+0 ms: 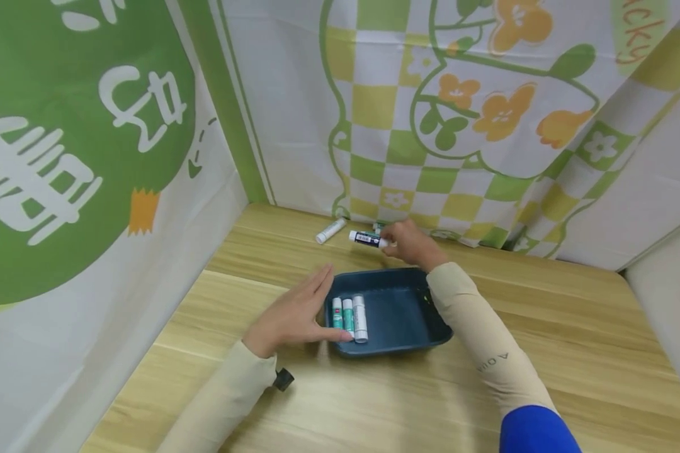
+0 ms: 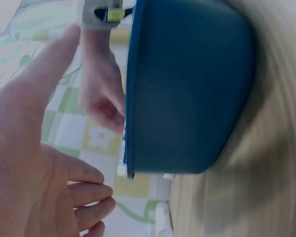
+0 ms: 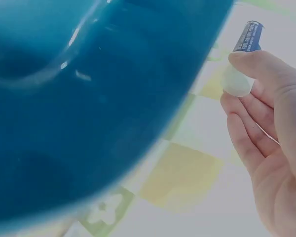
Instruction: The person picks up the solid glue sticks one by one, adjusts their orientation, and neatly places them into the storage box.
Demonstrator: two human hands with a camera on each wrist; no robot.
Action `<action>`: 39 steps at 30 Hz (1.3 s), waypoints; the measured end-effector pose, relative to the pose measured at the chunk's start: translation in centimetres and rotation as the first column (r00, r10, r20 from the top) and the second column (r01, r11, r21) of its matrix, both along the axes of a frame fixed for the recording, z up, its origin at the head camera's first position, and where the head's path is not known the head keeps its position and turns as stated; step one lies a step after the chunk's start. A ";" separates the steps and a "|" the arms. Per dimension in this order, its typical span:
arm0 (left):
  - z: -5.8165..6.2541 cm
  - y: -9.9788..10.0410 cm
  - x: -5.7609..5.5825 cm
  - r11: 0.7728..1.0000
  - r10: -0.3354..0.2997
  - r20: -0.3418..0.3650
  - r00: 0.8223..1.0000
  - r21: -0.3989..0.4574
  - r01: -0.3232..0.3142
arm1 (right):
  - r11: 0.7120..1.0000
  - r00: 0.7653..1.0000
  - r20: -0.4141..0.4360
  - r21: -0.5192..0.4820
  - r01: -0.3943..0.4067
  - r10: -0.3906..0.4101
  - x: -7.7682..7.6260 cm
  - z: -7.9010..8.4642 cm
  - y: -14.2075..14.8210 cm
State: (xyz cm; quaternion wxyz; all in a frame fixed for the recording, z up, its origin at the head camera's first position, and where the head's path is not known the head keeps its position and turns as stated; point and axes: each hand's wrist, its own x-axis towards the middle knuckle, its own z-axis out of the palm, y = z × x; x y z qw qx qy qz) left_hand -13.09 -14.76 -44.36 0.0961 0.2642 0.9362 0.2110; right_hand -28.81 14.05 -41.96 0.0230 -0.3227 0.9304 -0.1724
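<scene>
My right hand [image 1: 410, 242] pinches a dark blue lip balm tube [image 1: 367, 239] with white ends, beyond the far rim of a dark teal tray [image 1: 402, 318]. In the right wrist view the thumb and fingers hold the tube by its pale end [image 3: 238, 83]. Beside the tray's left end, my left hand [image 1: 294, 314] has its fingers extended and its thumb reaching over the near left corner. Inside the tray, two green-and-white lip balm tubes [image 1: 348, 314] and a white one [image 1: 360, 319] stand side by side at the left.
A white tube [image 1: 331, 231] lies on the wooden table [image 1: 272, 251] near the back wall. Partly hidden behind my right hand is a green tube [image 1: 378, 227]. Patterned cloth [image 1: 399, 151] hangs along the back, and another printed cloth [image 1: 215, 189] stands at the left.
</scene>
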 end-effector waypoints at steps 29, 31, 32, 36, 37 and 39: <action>1.2 3.2 -3.1 0.978 -0.049 -0.448 0.893 0.161 0.134 | 0.970 0.974 -0.039 -0.091 -0.225 0.222 10.4 3.7 1.9; 1.3 3.4 -3.0 0.977 -0.051 -0.471 0.881 0.161 0.142 | 0.970 0.976 -0.035 -0.108 -0.217 0.214 10.7 3.7 2.1; 1.3 3.4 -2.9 0.976 -0.048 -0.479 0.877 0.164 0.143 | 0.971 0.977 -0.036 -0.116 -0.211 0.208 10.8 3.7 2.2; 1.3 3.4 -2.5 0.969 -0.032 -0.518 0.855 0.192 0.153 | 0.974 0.990 -0.023 -0.175 -0.141 0.139 11.4 3.7 2.6; 1.3 3.4 -2.5 0.966 -0.027 -0.535 0.844 0.202 0.159 | 0.972 0.994 -0.006 -0.208 -0.106 0.107 11.7 3.7 2.7; 1.3 3.4 -2.3 0.960 -0.007 -0.575 0.818 0.226 0.167 | 0.957 0.999 0.031 -0.290 -0.008 0.017 12.4 3.5 3.0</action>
